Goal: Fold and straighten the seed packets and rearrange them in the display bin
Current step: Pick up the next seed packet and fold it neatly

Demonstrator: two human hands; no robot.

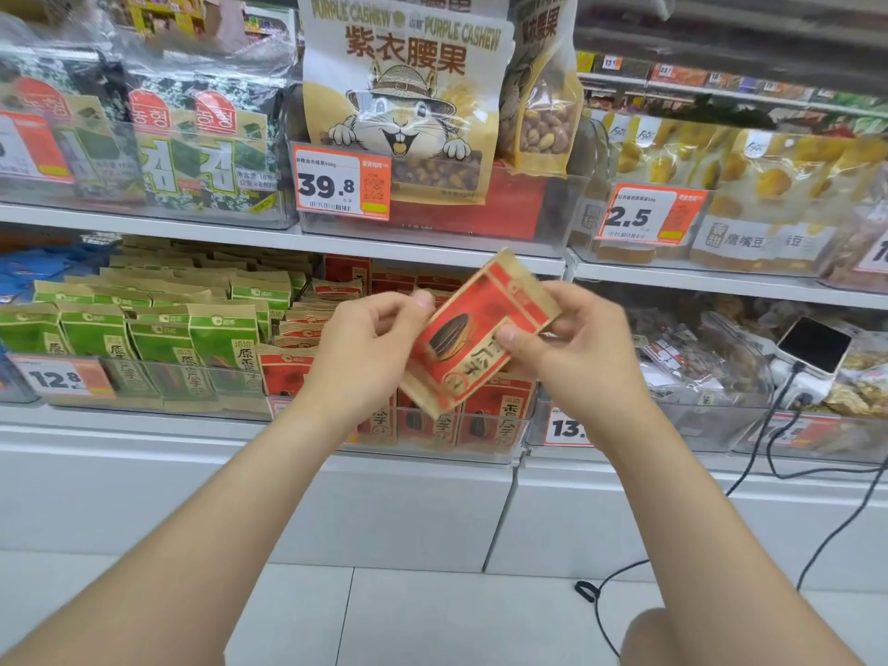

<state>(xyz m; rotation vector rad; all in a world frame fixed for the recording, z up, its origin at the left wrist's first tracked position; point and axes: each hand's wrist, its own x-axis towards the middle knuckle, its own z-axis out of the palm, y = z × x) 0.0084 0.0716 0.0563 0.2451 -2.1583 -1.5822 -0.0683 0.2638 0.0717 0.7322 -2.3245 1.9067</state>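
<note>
Squarely between both hands, above the bin

Head view: pinches the red seed packet at its left edge with the left hand, clamps its right side under the right hand thumb. Lies slanted, long axis lower left to upper right, directly above the display bin, equally near either hand.

Matt paper against glossy plastic.
The red seed packet is matt brown kraft paper, slightly creased; the display bin is clear, glossy plastic; the cashew bag is shiny film; the shelf looks smooth and white; the floor tiles are pale and smooth.
</note>
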